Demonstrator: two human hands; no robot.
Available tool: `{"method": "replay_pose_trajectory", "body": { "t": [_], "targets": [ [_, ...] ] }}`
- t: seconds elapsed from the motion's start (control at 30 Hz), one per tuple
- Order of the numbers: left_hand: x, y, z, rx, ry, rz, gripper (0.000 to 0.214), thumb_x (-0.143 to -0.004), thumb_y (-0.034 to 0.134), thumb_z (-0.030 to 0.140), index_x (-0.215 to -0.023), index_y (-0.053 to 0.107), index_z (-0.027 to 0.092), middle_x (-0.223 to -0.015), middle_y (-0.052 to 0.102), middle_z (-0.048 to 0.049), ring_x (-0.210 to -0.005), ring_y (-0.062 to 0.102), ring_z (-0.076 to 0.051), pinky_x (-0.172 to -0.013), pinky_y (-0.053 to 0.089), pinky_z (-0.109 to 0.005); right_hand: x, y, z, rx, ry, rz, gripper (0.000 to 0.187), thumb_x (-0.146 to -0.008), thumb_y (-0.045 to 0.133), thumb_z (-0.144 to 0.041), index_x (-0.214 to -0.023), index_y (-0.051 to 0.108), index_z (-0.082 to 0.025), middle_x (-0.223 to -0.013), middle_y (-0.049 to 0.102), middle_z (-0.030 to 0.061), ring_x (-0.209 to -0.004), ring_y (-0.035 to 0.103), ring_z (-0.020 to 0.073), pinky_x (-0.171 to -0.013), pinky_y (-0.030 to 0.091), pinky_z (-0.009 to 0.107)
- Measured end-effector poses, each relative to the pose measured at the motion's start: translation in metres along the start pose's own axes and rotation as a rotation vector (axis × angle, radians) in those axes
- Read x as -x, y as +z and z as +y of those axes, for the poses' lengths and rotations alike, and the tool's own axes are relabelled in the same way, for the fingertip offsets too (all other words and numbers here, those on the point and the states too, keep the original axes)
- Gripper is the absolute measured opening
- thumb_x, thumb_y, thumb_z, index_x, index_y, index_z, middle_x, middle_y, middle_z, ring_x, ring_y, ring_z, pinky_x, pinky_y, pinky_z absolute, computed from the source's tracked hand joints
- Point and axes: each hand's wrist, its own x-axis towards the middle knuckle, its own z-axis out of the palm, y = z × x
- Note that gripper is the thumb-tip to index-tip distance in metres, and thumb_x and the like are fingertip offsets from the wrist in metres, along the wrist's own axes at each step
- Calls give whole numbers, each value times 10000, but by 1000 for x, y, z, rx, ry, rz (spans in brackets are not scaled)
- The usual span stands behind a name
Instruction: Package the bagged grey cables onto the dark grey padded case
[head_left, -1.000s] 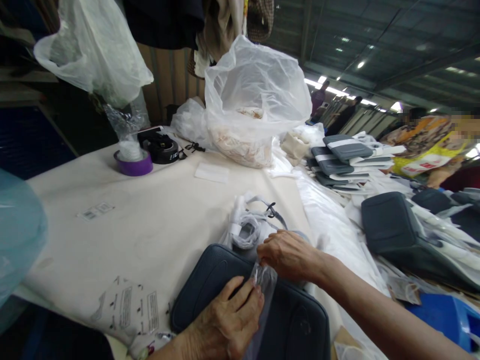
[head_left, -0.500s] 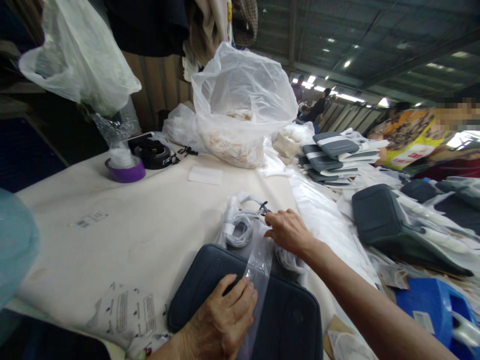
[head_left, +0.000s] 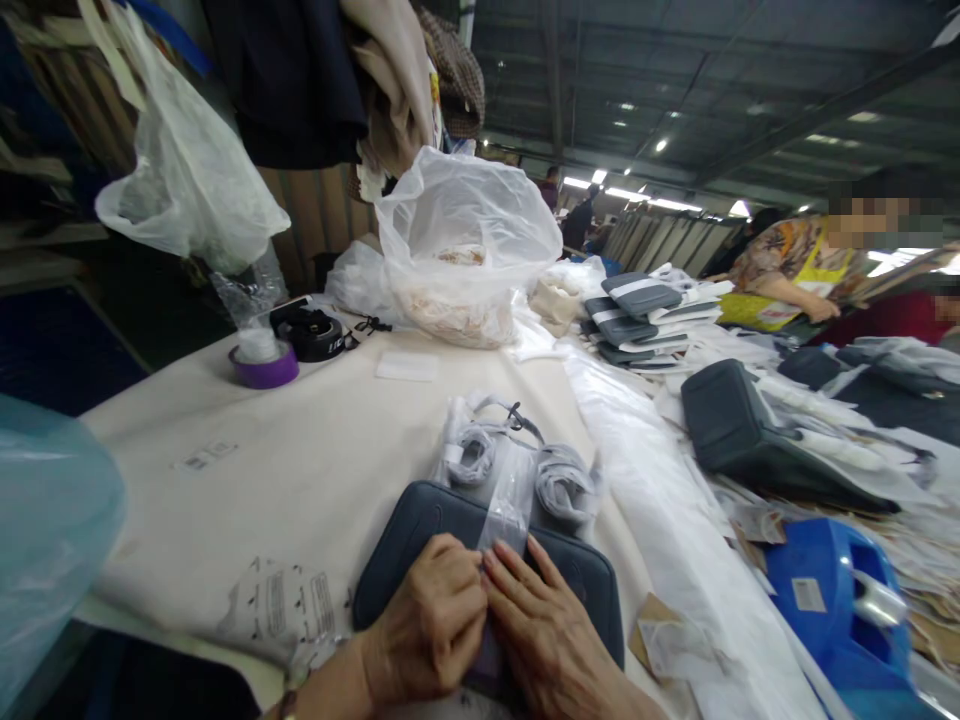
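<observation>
Slate-blue, the case (head_left: 397,535) lies on the table (head_left: 330,440) just before me, under both hands, and from my head view I see a clear strip (head_left: 512,495) crossing its far edge onto the pale pouch beyond, between two wrapped coils (head_left: 566,485). I'd judge the strip runs there to bind pouch and case together. My right hand (head_left: 540,615) is spread, its fingers straight and pressed down beside and over the strip, probably to keep the film flat. My left hand (head_left: 442,620) is curled, thumb side against the strip; its fingertips are hidden, so I cannot tell whether they pinch the film. Pale sheeting covers the table, with a barcode (head_left: 204,457) on it and printed film (head_left: 277,605) near my left wrist. Purple tape (head_left: 270,372) sits toward the far left beside a black strap (head_left: 319,338), and a big bag (head_left: 465,230), mouth open, stands beyond a white card (head_left: 406,365). White film (head_left: 660,510) runs down the right side, past which a blue tub (head_left: 832,600) and a stack (head_left: 637,300) of dark pieces lie. Farther right, a person (head_left: 787,265) in yellow works beneath the dark roof (head_left: 675,90) and its lamps.
</observation>
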Motion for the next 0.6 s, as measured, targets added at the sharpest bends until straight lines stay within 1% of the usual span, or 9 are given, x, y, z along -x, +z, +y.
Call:
{"method": "replay_pose_trajectory", "body": {
  "t": [0.03,0.1,0.17,0.2,0.27,0.33,0.37,0.43,0.6],
  "targets": [
    [-1,-9,-2,22,-35,36,158,-807,450,94,-748,573,172,-705,624,-24,-816,613,-162,-782,490,-322,7,-4,-3,-46,3,19,464,-814,421,-96,-1258,532,-173,-1296,550,72,-1260,441,247,-1074,327,547],
    [2,-30,-9,-22,-139,147,156,-827,479,81,-849,594,184,-802,652,-24,-877,618,-153,-805,504,-290,25,-5,-7,-58,62,172,409,-840,429,-87,-1208,562,-209,-1235,598,69,-1237,470,239,-1091,294,544],
    [11,-48,-17,-134,-299,251,169,-842,508,120,-967,599,188,-939,659,-48,-934,621,-170,-851,516,-311,47,2,-9,-3,259,406,385,-875,444,-111,-1235,529,-217,-1295,546,93,-1269,428,259,-1080,311,533],
    [17,-54,-20,-163,-401,263,188,-847,523,166,-1022,591,184,-1003,652,-65,-939,628,-180,-858,526,-326,56,9,-9,10,394,499,388,-899,452,-148,-1279,488,-217,-1352,486,106,-1291,395,270,-1064,339,521],
    [32,-58,-24,-116,-614,213,307,-855,529,284,-1135,544,160,-1108,630,-107,-948,646,-204,-847,549,-346,70,24,-10,-38,655,594,419,-941,442,-263,-1355,396,-218,-1420,394,115,-1305,368,282,-1029,391,502],
    [46,-52,-23,-26,-742,113,475,-851,526,372,-1253,458,128,-1215,587,-153,-1052,622,-241,-897,535,-377,74,38,-10,-149,812,602,463,-964,384,-358,-1396,332,-201,-1418,389,123,-1284,397,283,-1009,418,494],
    [52,-47,-21,-9,-757,76,540,-852,522,391,-1302,408,116,-1267,554,-173,-1128,581,-261,-947,506,-403,73,43,-10,-200,857,607,477,-969,358,-389,-1401,324,-190,-1404,403,128,-1275,408,283,-1010,416,497],
    [60,-37,-16,-46,-716,52,629,-851,524,399,-1374,320,114,-1341,489,-196,-1243,483,-288,-1026,431,-453,68,48,-11,-273,898,635,494,-968,335,-429,-1391,341,-175,-1383,425,130,-1270,409,287,-1023,396,506],
    [68,-22,-7,-190,-618,96,684,-853,518,377,-1434,230,159,-1371,456,-199,-1258,466,-304,-1010,437,-473,61,50,-10,-304,870,685,488,-970,321,-425,-1392,353,-182,-1397,403,119,-1299,361,285,-1064,329,518]
  ]
}}
